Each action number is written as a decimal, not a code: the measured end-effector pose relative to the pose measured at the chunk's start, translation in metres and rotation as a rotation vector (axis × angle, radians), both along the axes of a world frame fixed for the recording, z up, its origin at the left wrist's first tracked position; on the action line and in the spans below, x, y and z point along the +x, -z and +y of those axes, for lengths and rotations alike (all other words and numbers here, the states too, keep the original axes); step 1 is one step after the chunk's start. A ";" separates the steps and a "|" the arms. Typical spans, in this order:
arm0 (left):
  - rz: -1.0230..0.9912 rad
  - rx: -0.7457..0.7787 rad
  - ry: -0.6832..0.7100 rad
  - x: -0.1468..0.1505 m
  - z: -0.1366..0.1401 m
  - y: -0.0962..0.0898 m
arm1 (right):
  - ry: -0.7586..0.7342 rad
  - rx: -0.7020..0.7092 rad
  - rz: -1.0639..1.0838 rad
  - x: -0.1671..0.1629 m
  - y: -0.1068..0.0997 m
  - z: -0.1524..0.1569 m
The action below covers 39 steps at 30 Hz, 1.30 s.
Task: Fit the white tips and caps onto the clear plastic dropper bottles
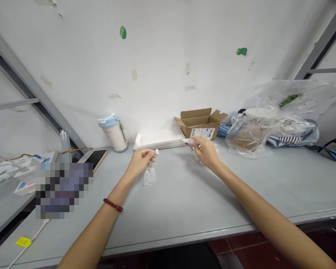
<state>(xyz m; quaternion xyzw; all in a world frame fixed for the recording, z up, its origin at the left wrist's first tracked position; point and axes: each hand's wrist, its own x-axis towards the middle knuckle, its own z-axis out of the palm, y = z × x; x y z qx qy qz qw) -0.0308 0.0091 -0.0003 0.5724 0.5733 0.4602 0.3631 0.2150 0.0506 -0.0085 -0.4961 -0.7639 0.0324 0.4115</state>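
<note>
Grey counter (182,201) against a white wall (162,71) bears a white stack (162,144) at twelve o'clock, presumably for easy reach, a cardboard box (201,126) at one. Toward eleven, the left hand (141,162) pinches a small white piece (156,152) between nearly meeting fingertips, near two white tags (152,175); toward one, the right hand (207,153) tightly nips a whitish strip (187,141) by the stack's end, perhaps because it's thin.

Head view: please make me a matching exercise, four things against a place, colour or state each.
Things:
1. Tumbler
2. Cardboard box
3. Beaded bracelet
4. Two white oblong pieces

Descriptions:
A. Dark red
B. Just below the left hand in the picture
C. Pale body, light-blue lid
D. Top flaps open

Pairs: 1-C, 2-D, 3-A, 4-B
</note>
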 end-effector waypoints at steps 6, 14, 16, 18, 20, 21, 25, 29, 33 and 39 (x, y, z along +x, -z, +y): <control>0.300 -0.013 -0.019 -0.013 0.028 0.005 | 0.331 -0.200 -0.209 0.045 -0.009 0.023; 0.772 0.087 0.068 -0.004 0.064 0.019 | 0.276 -0.278 -0.244 0.054 -0.007 0.026; 0.779 0.060 0.062 -0.002 0.068 0.022 | 0.268 -0.288 -0.258 0.054 -0.006 0.026; 0.774 0.047 0.058 -0.002 0.069 0.024 | 0.263 -0.284 -0.271 0.054 -0.005 0.026; 0.771 0.046 0.056 -0.003 0.067 0.024 | 0.254 -0.273 -0.287 0.054 -0.005 0.026; 0.770 0.047 0.054 -0.004 0.065 0.024 | 0.250 -0.268 -0.297 0.054 -0.005 0.025; 0.741 0.063 0.006 -0.009 0.052 0.019 | 0.256 -0.261 -0.336 0.049 -0.006 0.023; 0.597 0.113 -0.142 -0.013 0.033 0.017 | 0.240 -0.233 -0.366 0.044 -0.004 0.021; 0.527 0.127 -0.204 -0.018 0.019 0.017 | 0.237 -0.188 -0.400 0.043 0.001 0.022; 0.520 0.173 -0.221 -0.021 0.016 0.011 | 0.228 -0.003 -0.404 0.025 0.004 0.013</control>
